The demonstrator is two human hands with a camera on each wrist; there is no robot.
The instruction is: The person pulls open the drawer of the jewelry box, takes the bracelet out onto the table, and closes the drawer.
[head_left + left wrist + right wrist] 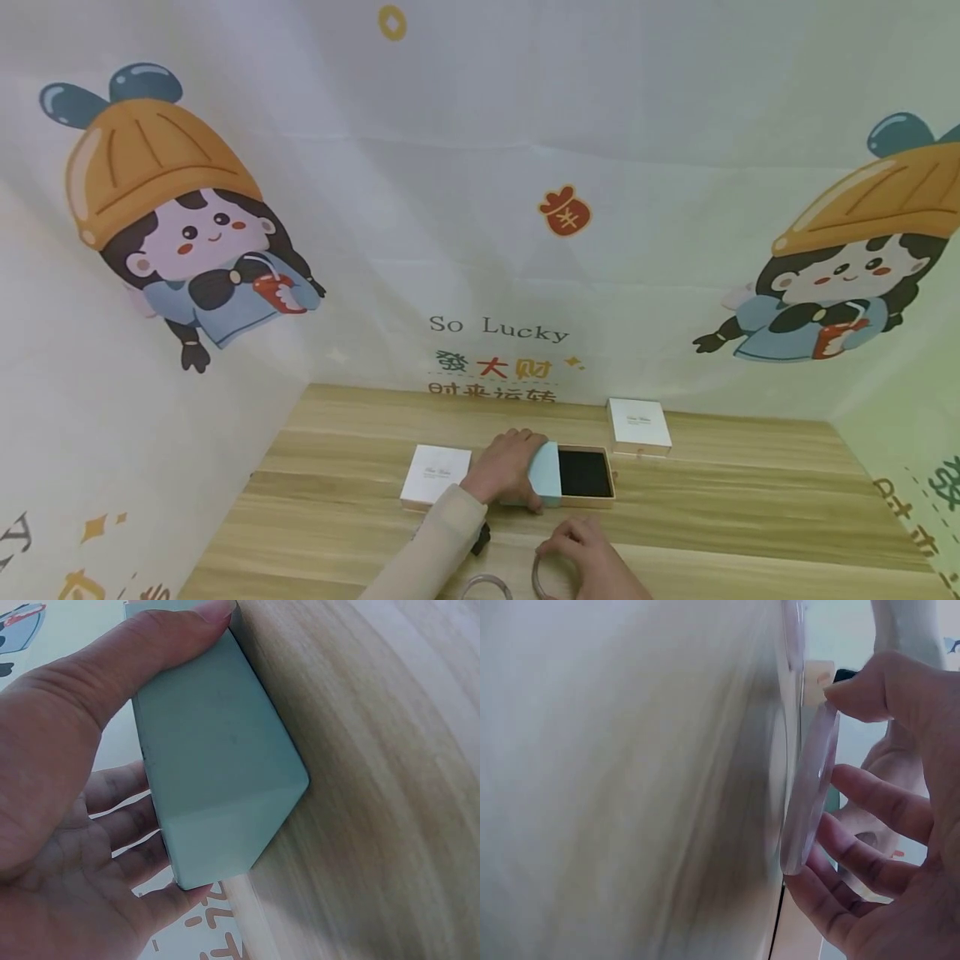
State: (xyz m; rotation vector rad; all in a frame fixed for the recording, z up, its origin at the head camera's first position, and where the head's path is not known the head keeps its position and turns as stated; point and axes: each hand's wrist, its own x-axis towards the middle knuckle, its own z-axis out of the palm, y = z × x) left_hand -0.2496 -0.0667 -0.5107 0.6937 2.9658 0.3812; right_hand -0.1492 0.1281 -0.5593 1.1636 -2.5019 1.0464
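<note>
Bangle (811, 791) glossy, pale pinkish; box sleeve (214, 742) teal.

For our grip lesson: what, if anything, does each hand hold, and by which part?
Left hand: blue box sleeve, opposite sides. Right hand: bangle, outer edge.

The left hand (508, 471) grips, thumb opposite its fingers — the right hand (592, 557), nearer the body, pinches.

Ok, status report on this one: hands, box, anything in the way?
Left hand grips teal sleeve. Right hand holds bangle. Black-lined tray partly out of sleeve. Second bangle nearby; nothing seen between right hand and tray.
</note>
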